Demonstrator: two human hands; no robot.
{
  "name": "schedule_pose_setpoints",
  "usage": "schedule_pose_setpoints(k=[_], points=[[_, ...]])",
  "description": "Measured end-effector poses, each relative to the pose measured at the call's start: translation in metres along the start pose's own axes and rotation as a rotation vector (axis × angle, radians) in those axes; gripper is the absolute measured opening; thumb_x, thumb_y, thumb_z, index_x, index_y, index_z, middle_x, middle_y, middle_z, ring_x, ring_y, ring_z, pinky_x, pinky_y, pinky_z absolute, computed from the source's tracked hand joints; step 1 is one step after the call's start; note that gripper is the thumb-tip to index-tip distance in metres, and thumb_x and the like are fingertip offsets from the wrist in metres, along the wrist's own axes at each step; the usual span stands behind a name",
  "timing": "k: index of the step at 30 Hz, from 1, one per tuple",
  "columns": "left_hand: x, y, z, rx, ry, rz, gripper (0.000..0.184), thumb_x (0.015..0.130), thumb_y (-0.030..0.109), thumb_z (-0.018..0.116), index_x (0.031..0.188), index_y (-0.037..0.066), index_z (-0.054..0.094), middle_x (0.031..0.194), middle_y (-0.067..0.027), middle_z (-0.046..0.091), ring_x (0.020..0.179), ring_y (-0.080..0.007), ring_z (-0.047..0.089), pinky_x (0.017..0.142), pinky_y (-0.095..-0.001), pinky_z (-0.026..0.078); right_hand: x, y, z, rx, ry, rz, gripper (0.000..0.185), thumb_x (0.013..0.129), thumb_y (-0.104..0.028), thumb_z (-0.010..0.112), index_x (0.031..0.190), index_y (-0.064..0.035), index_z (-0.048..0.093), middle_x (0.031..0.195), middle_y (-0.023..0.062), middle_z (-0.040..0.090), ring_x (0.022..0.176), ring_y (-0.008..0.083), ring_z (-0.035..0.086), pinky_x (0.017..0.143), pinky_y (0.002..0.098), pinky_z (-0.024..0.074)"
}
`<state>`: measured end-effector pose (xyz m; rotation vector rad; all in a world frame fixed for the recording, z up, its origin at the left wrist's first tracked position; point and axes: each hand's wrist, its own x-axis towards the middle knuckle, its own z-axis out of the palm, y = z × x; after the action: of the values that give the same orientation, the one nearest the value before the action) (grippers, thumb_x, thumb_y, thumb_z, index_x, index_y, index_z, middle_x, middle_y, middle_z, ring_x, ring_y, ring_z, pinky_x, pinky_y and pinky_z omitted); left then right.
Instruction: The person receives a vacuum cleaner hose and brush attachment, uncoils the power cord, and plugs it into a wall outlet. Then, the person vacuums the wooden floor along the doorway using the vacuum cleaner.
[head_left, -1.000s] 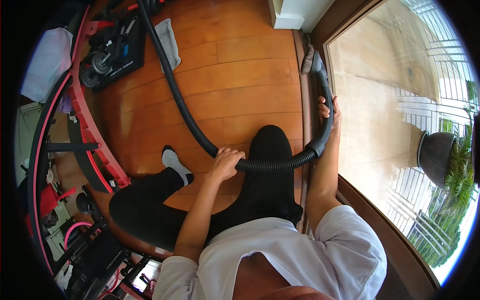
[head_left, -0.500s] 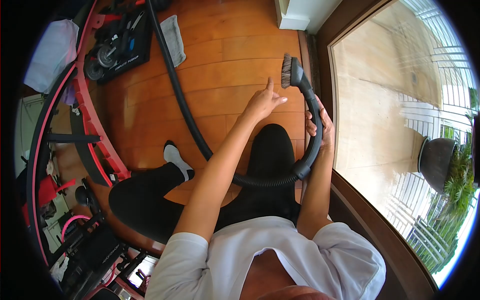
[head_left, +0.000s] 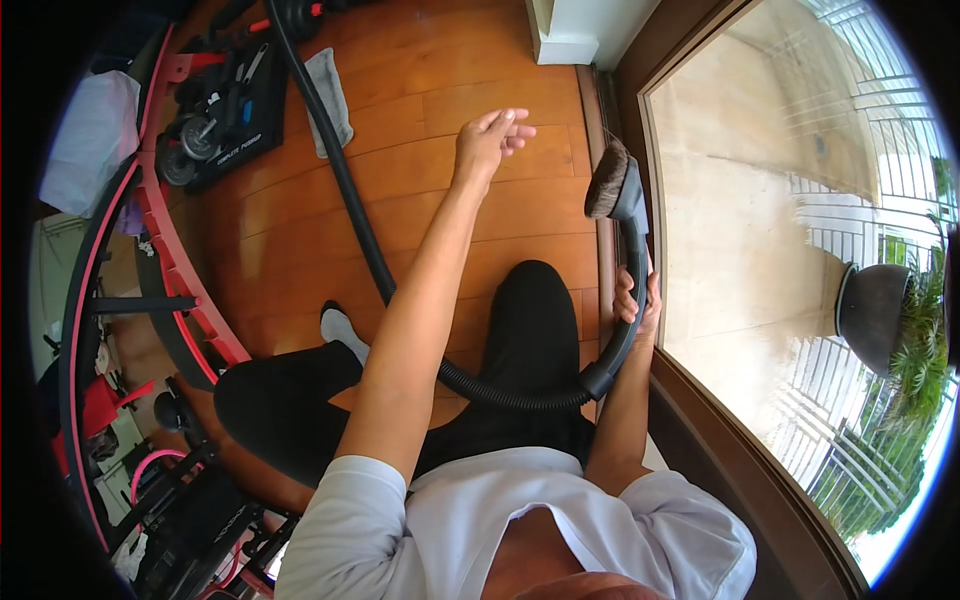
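Observation:
My right hand (head_left: 638,305) is wrapped round the black curved handle (head_left: 632,270) of a vacuum hose, beside the door frame. At the handle's upper end a brush head (head_left: 608,182) points its grey-brown bristles left, toward the door track. A fine strand seems to stand up from the bristle tips. My left hand (head_left: 490,142) hangs over the wooden floor, left of the brush and apart from it. Its fingers are curled with the thumb close to the index finger; anything between them is too small to make out. The ribbed hose (head_left: 510,397) crosses my lap and runs up left.
A glass door (head_left: 740,200) in a brown frame is close on my right. A grey cloth (head_left: 328,100) lies on the floor beyond the hose. Left are a black case (head_left: 240,120) with dumbbell parts and a red-black frame (head_left: 190,290). A white pillar base (head_left: 566,48) stands ahead.
My left hand has moved up and left, away from the brush, and its fingers have curled in. The brush has swung right and down, its bristles turned more toward me.

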<state>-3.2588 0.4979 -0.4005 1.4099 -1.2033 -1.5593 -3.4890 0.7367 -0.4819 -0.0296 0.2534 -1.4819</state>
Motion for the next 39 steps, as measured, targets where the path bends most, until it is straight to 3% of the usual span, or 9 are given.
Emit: schedule_pose_setpoints(k=[5, 8, 14, 23, 28, 30, 31, 35, 39], points=[[0.007, 0.008, 0.042, 0.043, -0.161, 0.126, 0.028, 0.093, 0.028, 0.052, 0.117, 0.017, 0.063, 0.107, -0.0018, 0.065, 0.086, -0.0100, 0.058, 0.075, -0.0252, 0.047, -0.017, -0.003, -0.033, 0.158, 0.019, 0.020, 0.058, 0.096, -0.035, 0.042, 0.145, -0.0198, 0.015, 0.084, 0.0115, 0.040, 0.044, 0.0088, 0.039, 0.031, 0.0181, 0.0357], [0.019, -0.004, 0.068, 0.378, -0.205, 0.655, 0.028, 0.091, 0.028, 0.056, 0.116, 0.020, 0.063, 0.111, -0.0026, 0.064, 0.092, -0.0120, 0.060, 0.078, -0.0287, 0.048, -0.016, -0.004, -0.025, 0.137, 0.048, 0.014, 0.059, 0.096, -0.036, 0.043, 0.145, -0.0205, 0.014, 0.084, 0.0122, 0.040, 0.044, 0.0093, 0.039, 0.031, 0.0180, 0.0360], [0.037, 0.014, 0.078, 0.748, -0.485, 0.386, 0.023, 0.088, 0.026, 0.058, 0.108, 0.019, 0.067, 0.091, -0.0054, 0.069, 0.076, -0.0177, 0.065, 0.073, -0.0296, 0.051, -0.013, -0.004, -0.016, 0.069, 0.047, -0.002, 0.064, 0.095, -0.036, 0.045, 0.146, -0.0194, 0.009, 0.083, 0.0122, 0.041, 0.042, 0.0089, 0.038, 0.030, 0.0184, 0.0354], [0.072, 0.001, 0.137, 0.929, -0.136, 0.649, 0.015, 0.083, 0.019, 0.056, 0.084, 0.015, 0.070, 0.082, -0.0118, 0.067, 0.077, -0.0299, 0.065, 0.068, -0.0396, 0.052, 0.007, 0.011, -0.006, -0.343, 0.459, 0.148, 0.052, 0.094, -0.026, 0.048, 0.140, -0.0132, 0.028, 0.084, 0.0084, 0.048, 0.054, 0.0076, 0.043, 0.042, 0.0181, 0.0393], [0.025, -0.050, 0.227, 1.308, -0.617, 0.525, 0.013, 0.077, 0.004, 0.056, 0.075, -0.003, 0.067, 0.084, -0.0203, 0.067, 0.078, -0.0333, 0.067, 0.066, -0.0399, 0.056, 0.029, 0.061, 0.009, -0.364, 0.572, 0.153, 0.044, 0.093, -0.018, 0.049, 0.132, -0.0021, 0.038, 0.085, 0.0093, 0.055, 0.059, 0.0147, 0.051, 0.048, 0.0252, 0.0445], [0.001, -0.059, 0.233, 1.505, -0.979, 0.342, 0.037, 0.077, 0.006, 0.064, 0.113, 0.011, 0.060, 0.122, -0.0195, 0.053, 0.096, -0.0287, 0.063, 0.078, -0.0369, 0.055, 0.040, 0.075, 0.029, -0.480, 0.755, 0.071, 0.035, 0.093, -0.016, 0.049, 0.121, 0.0037, 0.047, 0.096, 0.0124, 0.061, 0.070, 0.0180, 0.060, 0.059, 0.0272, 0.0508], [-0.010, -0.058, 0.228, 1.487, -0.919, 0.345, 0.043, 0.077, 0.008, 0.065, 0.119, 0.015, 0.057, 0.125, -0.0173, 0.049, 0.099, -0.0288, 0.061, 0.079, -0.0363, 0.054, 0.045, 0.080, 0.021, -0.347, 0.652, 0.049, 0.027, 0.092, -0.015, 0.050, 0.113, 0.0024, 0.052, 0.100, 0.0133, 0.063, 0.081, 0.0191, 0.062, 0.070, 0.0274, 0.0520], [-0.010, -0.023, 0.180, 1.169, -0.702, 0.341, 0.043, 0.079, 0.014, 0.066, 0.121, 0.014, 0.055, 0.124, -0.0120, 0.050, 0.100, -0.0305, 0.060, 0.080, -0.0383, 0.052, 0.056, 0.075, 0.016, -0.605, 0.588, -0.022, 0.026, 0.091, -0.012, 0.051, 0.113, 0.0025, 0.051, 0.078, 0.0083, 0.061, 0.058, 0.0142, 0.058, 0.049, 0.0244, 0.0488], [-0.031, -0.010, 0.090, 0.773, -0.375, 0.430, 0.041, 0.086, 0.024, 0.060, 0.124, 0.010, 0.051, 0.124, -0.0090, 0.051, 0.104, -0.0293, 0.057, 0.086, -0.0389, 0.047, 0.097, 0.068, 0.030, -1.115, 0.713, 0.030, 0.049, 0.089, -0.014, 0.051, 0.135, -0.0019, 0.038, 0.069, 0.0063, 0.055, 0.046, 0.0119, 0.052, 0.042, 0.0263, 0.0447]])
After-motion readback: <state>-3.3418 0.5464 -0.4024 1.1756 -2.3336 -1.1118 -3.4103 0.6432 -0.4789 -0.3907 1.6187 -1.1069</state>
